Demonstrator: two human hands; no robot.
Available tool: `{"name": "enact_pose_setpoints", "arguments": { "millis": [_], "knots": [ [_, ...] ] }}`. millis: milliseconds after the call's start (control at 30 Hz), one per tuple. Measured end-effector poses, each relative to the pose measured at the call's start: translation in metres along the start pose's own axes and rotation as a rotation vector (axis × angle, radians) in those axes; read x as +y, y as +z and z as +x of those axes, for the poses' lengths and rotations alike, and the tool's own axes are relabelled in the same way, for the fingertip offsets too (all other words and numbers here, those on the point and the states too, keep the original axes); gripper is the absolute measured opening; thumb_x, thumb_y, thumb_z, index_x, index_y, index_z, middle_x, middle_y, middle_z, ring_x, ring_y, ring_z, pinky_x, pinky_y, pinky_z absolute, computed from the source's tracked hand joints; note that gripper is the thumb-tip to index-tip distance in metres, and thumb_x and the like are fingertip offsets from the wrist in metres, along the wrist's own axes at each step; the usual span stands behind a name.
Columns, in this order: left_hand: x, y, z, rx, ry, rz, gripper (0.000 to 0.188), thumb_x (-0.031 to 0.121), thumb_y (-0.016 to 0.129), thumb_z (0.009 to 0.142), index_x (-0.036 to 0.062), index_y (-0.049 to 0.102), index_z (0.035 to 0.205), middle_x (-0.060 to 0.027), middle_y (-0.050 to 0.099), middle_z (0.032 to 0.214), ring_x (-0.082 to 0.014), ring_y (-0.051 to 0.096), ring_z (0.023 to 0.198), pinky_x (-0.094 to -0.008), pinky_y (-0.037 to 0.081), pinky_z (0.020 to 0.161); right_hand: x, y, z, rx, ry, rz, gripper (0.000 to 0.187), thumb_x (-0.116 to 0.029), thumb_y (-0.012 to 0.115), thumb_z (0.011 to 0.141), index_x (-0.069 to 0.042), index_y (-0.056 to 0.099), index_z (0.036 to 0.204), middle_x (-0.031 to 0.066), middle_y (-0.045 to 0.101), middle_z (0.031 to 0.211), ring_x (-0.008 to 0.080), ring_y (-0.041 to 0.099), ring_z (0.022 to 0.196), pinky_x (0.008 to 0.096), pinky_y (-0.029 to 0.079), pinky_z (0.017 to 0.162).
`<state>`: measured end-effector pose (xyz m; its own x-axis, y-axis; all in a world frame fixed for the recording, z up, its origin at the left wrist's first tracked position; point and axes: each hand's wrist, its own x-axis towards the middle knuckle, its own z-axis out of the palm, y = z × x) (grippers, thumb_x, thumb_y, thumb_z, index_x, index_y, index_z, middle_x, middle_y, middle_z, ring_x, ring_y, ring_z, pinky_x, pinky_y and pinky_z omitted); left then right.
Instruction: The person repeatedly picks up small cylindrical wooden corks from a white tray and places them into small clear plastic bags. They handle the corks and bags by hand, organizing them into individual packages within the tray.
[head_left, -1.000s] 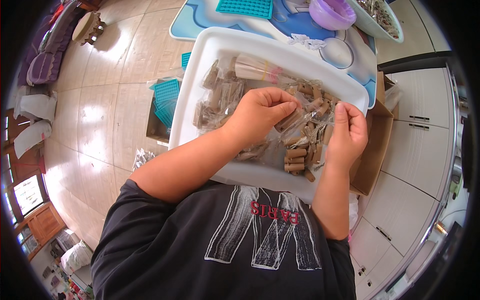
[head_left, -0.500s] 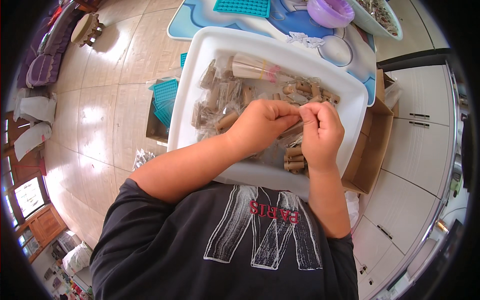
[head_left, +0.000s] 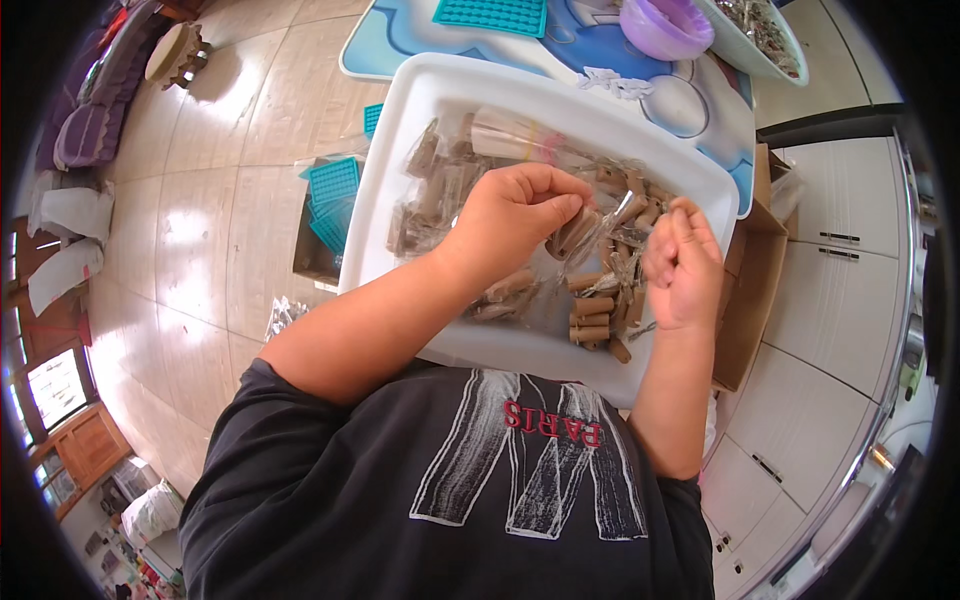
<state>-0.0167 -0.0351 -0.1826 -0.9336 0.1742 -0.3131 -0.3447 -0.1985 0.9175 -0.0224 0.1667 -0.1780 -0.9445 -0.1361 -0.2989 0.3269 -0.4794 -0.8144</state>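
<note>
As I look down through the head camera, the clear plastic bag of short brown cylinders [head_left: 575, 238] is at the fingertips of my left hand [head_left: 515, 215], inside the white rectangular plastic tub [head_left: 398, 130]. Thumb and index finger are pinched on its upper end; whether it hangs or rests on the pile below, I cannot tell. My right hand [head_left: 688, 265] is apart from it, over the tub's right side, its fingers curled and slightly blurred, and I can't make out whether they grip anything.

I judge the step in hand to be closing up this one bag at its gathered end. The next move, I think, calls for a steady left pinch while the right fingers meet the bag's neck, without crushing the plastic.

Around it, loose brown cylinders [head_left: 592, 306] lie close to the right hand, clear-wrapped brown cylinders [head_left: 430, 195] fill the left side, and a stack of flat, clear plastic sleeves [head_left: 495, 135] lies toward the far wall. Beyond the tub, the blue-and-white desk [head_left: 400, 45] carries a teal gridded tray [head_left: 490, 14] and a round purple bowl [head_left: 668, 28]; an open brown cardboard box [head_left: 755, 320] stands to the right.
</note>
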Motion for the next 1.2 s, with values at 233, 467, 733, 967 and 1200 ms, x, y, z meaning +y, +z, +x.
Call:
{"name": "enact_pose_setpoints", "arguments": {
  "millis": [233,467,733,967,1200],
  "knots": [
    [0.000,-0.001,-0.001,0.014,-0.017,0.052,0.015,0.010,0.057,0.087,0.0020,0.064,0.097,0.0003,0.064,0.083,-0.0027,0.052,0.069,-0.0176,0.044,0.062,0.020,0.022,-0.006,0.072,-0.046,-0.431,0.012,-0.010,0.064,0.083,-0.001,0.061,0.091,-0.0051,0.055,0.072,0.0004,0.043,0.061,0.0153,0.032,0.052],
    [0.002,-0.002,-0.002,-0.032,-0.023,0.001,0.014,0.011,0.056,0.088,0.0035,0.064,0.097,0.0030,0.060,0.077,-0.0031,0.050,0.066,-0.0176,0.043,0.060,0.019,0.020,-0.008,0.066,-0.067,-0.378,0.008,-0.007,0.062,0.083,-0.001,0.062,0.088,-0.0050,0.054,0.070,0.0003,0.040,0.056,0.0156,0.029,0.049],
    [-0.003,-0.009,0.001,-0.100,-0.001,-0.111,0.013,0.002,0.050,0.087,0.0040,0.062,0.086,0.0016,0.060,0.078,-0.0043,0.052,0.068,-0.0184,0.044,0.062,0.018,0.015,-0.007,0.072,0.080,-0.160,0.012,-0.010,0.063,0.083,-0.001,0.061,0.090,-0.0067,0.049,0.063,-0.0005,0.033,0.048,0.0165,0.022,0.041],
    [-0.006,-0.009,-0.002,-0.112,0.144,0.152,0.013,0.000,0.048,0.086,0.0019,0.061,0.088,-0.0007,0.062,0.085,-0.0057,0.054,0.074,-0.0199,0.044,0.066,0.021,0.024,-0.007,0.054,0.040,-0.335,0.016,-0.013,0.066,0.082,0.000,0.062,0.088,-0.0064,0.053,0.065,0.0000,0.038,0.052,0.0151,0.026,0.044],
    [-0.002,-0.007,-0.001,-0.029,0.146,0.100,0.019,0.001,0.050,0.085,0.0012,0.052,0.104,-0.0047,0.063,0.079,-0.0070,0.056,0.069,-0.0203,0.045,0.061,0.022,0.023,-0.008,0.049,-0.018,-0.409,0.015,-0.015,0.065,0.083,0.000,0.063,0.086,-0.0044,0.055,0.067,0.0011,0.040,0.054,0.0155,0.030,0.048]
  ]
}}
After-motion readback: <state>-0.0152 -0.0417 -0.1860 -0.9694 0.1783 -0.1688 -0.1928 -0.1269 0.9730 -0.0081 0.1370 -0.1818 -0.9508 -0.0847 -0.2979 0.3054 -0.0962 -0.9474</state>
